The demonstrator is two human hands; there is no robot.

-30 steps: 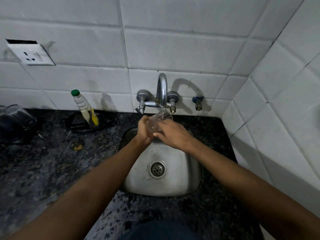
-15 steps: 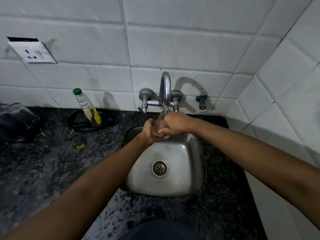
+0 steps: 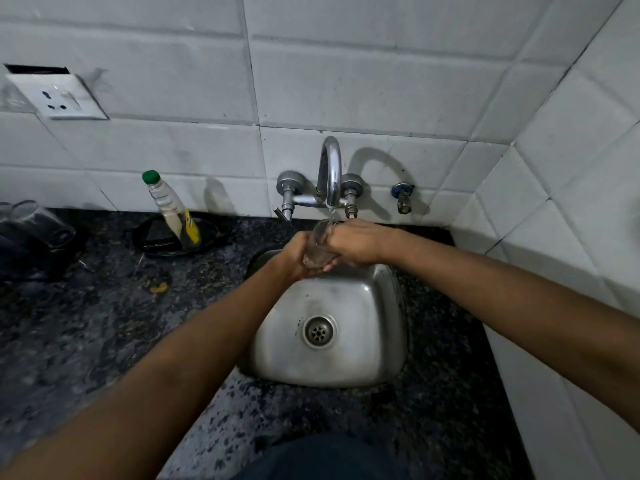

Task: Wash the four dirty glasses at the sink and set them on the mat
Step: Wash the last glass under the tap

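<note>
Dark counter (image 3: 86, 341) around the sink (image 3: 381, 358), my left hand (image 3: 294, 254) and right hand (image 3: 356, 242) both wrapped round the upright glass (image 3: 317, 249), mouth under the tap (image 3: 330, 168).

Dim, perhaps front-lit view, tap (image 3: 329, 174) shadow on tiles, bowed edges.

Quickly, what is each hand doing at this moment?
Left hand: grips the glass under the tap.
Right hand: fingers curled round the same glass.

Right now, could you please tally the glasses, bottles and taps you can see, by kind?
Glasses: 2, the glass in hand and one glass at far left
Bottles: 1, the green-capped bottle
Taps: 2, the curved faucet and a small side tap
Total: 5
</note>
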